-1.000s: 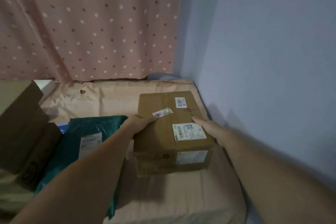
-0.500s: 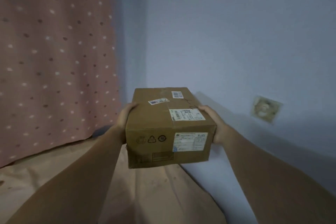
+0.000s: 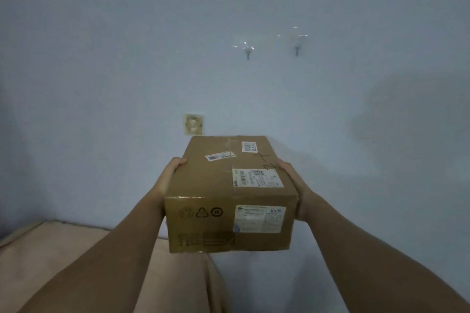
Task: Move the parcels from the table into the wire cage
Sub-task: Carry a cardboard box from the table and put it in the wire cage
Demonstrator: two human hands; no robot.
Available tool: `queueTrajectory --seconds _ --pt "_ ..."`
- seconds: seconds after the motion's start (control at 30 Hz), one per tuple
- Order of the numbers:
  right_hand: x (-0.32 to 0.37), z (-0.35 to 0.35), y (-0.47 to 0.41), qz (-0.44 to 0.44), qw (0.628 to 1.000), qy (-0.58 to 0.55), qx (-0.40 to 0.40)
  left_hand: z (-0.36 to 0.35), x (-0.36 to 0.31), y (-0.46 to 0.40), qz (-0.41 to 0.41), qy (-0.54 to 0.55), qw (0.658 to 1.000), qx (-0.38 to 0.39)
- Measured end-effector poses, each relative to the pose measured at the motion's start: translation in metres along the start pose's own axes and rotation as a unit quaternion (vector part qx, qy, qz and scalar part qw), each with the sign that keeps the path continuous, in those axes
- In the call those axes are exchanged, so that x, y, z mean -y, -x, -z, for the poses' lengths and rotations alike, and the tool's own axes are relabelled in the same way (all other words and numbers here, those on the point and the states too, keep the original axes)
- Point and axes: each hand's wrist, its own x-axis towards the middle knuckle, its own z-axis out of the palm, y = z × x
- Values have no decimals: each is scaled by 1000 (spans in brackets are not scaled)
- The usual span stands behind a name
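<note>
A brown cardboard parcel [image 3: 229,190] with white shipping labels and recycling marks is lifted in the air in front of me. My left hand [image 3: 169,175] grips its left side, fingers curled over the top edge. My right hand [image 3: 295,180] grips its right side the same way. The parcel is level, its short end facing me. The wire cage is out of view, and no other parcels show.
A pale blue wall [image 3: 127,58] fills the view straight ahead. Two small hooks [image 3: 248,53] and a beige wall socket [image 3: 193,124] are on it. The table's cloth-covered corner [image 3: 63,249] lies at the lower left.
The parcel was lifted off the table, held between both hands. My view swung right, away from the dotted curtain and the other parcels, onto the blue wall.
</note>
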Motion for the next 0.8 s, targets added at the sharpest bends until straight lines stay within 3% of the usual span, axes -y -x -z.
queueTrajectory --seconds 0.17,0.33,0.57,0.8 --pt "-20 159 148 39 991 -40 -121 -173 77 22 32 -63 989 134" --pt "-23 288 296 85 958 -100 -253 -345 157 63 61 -80 960 262" --pt "-20 412 455 141 894 -132 -404 -556 236 112 112 -81 906 399" --pt "-37 519 562 174 819 -153 -525 -744 320 149 159 -110 844 500"
